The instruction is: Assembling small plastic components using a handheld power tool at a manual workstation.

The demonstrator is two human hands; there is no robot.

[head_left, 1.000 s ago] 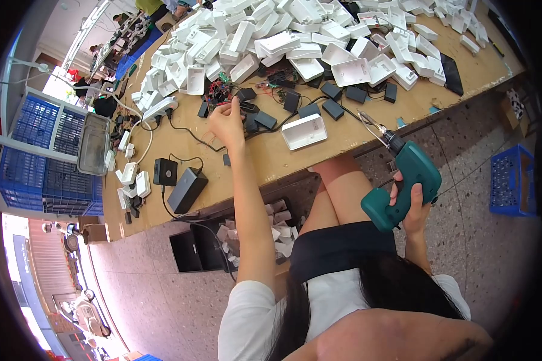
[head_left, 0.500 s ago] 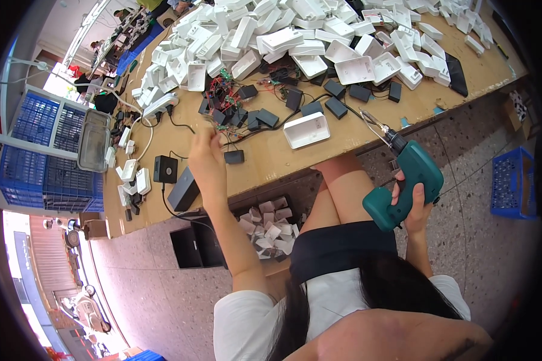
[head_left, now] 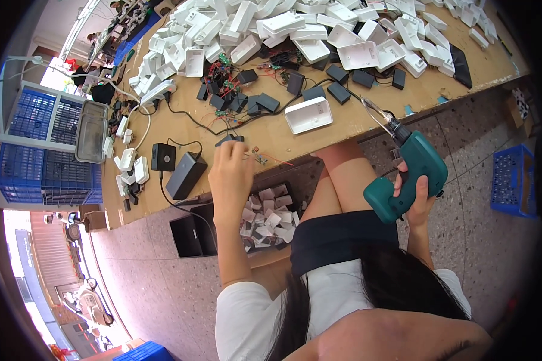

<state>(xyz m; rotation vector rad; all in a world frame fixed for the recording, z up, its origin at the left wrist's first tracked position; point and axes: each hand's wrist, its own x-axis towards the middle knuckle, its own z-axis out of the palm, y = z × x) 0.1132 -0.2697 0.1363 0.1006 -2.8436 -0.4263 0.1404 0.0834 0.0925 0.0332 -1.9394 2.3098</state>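
Green soldering gun (head_left: 424,157), just one, sits in the right hand (head_left: 420,201) at the right, its metal tip pointing far and left over the near table edge. That hand is wrapped firmly round the handle. At the left, the left hand (head_left: 230,171) has its fingers curled close together; one small circuit board (head_left: 259,158) with a red wire (head_left: 280,161) shows just right of the fingertips, and I cannot tell whether they grip it. One black block (head_left: 229,139) lies just beyond them, partly hidden.

Farther off lie at least ten more black blocks (head_left: 339,92), beside one tangle of wires (head_left: 223,77). One open white case (head_left: 308,116) stands apart near the edge; behind, the white cases (head_left: 241,24) heap too thickly to count. One power strip (head_left: 158,91) lies far left.
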